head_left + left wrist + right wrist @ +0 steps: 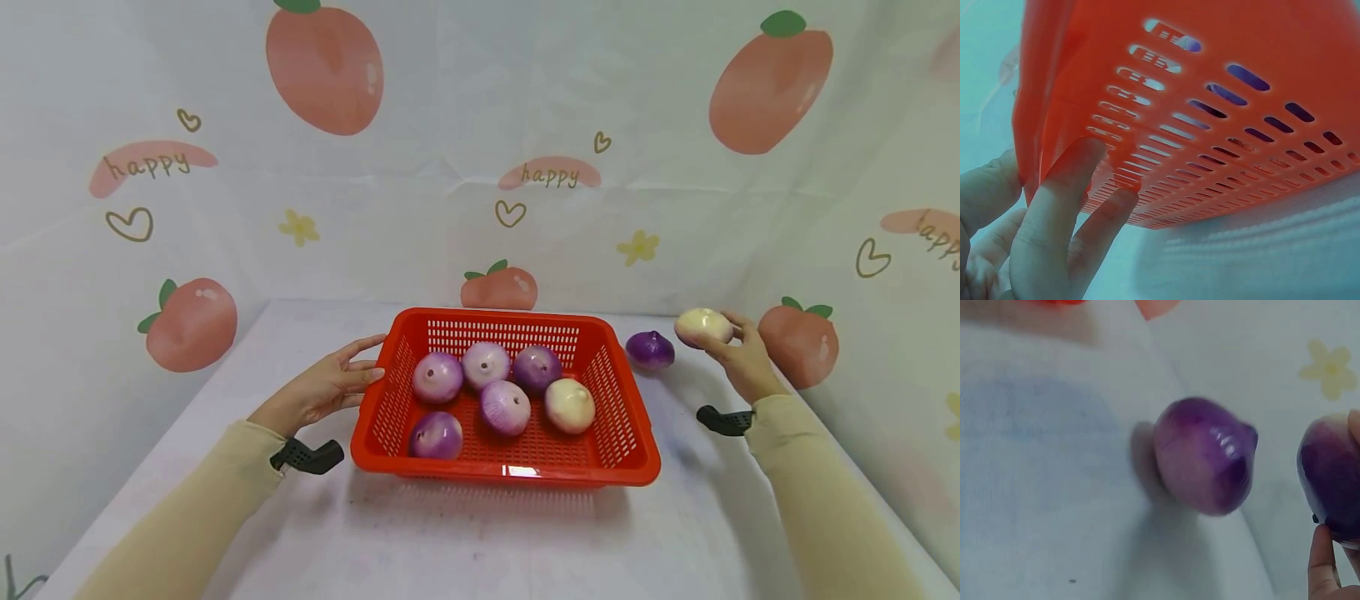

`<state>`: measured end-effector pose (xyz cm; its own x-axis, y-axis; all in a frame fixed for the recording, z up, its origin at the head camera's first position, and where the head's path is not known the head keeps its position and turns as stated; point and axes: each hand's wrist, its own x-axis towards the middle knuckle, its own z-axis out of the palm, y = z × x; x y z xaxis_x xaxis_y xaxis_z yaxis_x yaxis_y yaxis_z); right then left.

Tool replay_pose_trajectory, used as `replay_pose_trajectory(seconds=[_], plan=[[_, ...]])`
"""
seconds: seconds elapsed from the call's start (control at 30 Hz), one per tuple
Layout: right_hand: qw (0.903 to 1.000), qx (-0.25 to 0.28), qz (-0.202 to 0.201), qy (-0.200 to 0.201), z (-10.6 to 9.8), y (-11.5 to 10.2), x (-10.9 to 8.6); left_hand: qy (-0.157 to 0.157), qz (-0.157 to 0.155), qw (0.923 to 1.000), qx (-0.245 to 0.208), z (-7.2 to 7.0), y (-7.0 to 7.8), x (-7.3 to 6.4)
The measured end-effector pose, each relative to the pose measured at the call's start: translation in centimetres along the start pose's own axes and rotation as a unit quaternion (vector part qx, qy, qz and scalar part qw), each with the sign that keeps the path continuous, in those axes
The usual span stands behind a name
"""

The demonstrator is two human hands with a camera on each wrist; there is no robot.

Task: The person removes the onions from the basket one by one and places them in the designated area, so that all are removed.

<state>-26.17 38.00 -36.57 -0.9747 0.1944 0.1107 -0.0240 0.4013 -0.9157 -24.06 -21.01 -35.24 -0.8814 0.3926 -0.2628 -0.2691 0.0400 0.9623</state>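
In the head view, my left hand (330, 387) holds the left rim of a red plastic basket (510, 481). The left wrist view shows fingers (1054, 219) against the slotted outer wall, below the rim, with another digit passing behind the rim. Over at the back right, my right hand (744, 362) grips an onion (701, 323), pale on top; its purple side (1335, 469) faces the right wrist camera. Beside it a dark purple onion (650, 351) lies on the table, right of the basket. Within the basket lie several onions, including a pale one (569, 406) and a purple one (437, 436).
A white cloth-covered table (480, 550) carries the basket. White fabric walls (420, 233) printed with fruit, hearts and flowers stand behind and at both sides. Each wrist wears a black device, one (307, 457) on the left and another (723, 420) on the right.
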Motion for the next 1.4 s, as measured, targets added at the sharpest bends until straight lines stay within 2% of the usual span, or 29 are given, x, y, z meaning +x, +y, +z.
replay_pose_trajectory(seconds=[0.13, 0.2, 0.27, 0.37, 0.47, 0.57, 0.7, 0.83, 1.23, 1.4], plan=[[0.9994, 0.022, -0.001, 0.027, 0.2, 1.0, 0.1, 0.001, -0.001, 1.0, 0.002, 0.0, 0.0, 0.0], [0.9981, 0.048, 0.006, 0.039, 0.3, 1.4, 0.2, 0.0, -0.002, 1.0, 0.002, 0.0, 0.0, 0.0], [0.997, 0.051, 0.016, 0.055, 0.4, 1.7, 0.2, -0.001, -0.002, 1.0, 0.001, 0.0, 0.0, 0.0], [0.9963, 0.02, 0.036, 0.075, 0.5, 2.1, 0.1, -0.002, -0.002, 1.0, 0.003, 0.0, 0.0, 0.0], [0.994, -0.039, 0.058, 0.084, 0.7, 2.6, 0.1, -0.001, -0.002, 1.0, 0.004, 0.0, 0.1, 0.0], [0.9919, -0.046, 0.076, 0.091, 1.0, 3.0, 0.3, 0.001, -0.004, 1.0, 0.005, 0.0, 0.1, -0.1], [0.9892, -0.07, 0.081, 0.1, 1.3, 3.5, 0.4, 0.002, -0.005, 1.0, 0.007, 0.0, 0.1, 0.0], [0.9876, -0.083, 0.088, 0.101, 1.5, 3.8, 0.4, 0.006, -0.006, 0.9999, 0.012, 0.0, 0.1, -0.1], [0.9894, -0.048, 0.122, 0.062, 1.7, 4.4, 0.6, 0.005, -0.004, 0.9999, 0.01, 0.0, 0.0, 0.0], [0.9892, -0.048, 0.128, 0.052, 1.7, 4.7, 0.9, 0.003, -0.002, 1.0, 0.007, 0.0, 0.0, 0.0]])
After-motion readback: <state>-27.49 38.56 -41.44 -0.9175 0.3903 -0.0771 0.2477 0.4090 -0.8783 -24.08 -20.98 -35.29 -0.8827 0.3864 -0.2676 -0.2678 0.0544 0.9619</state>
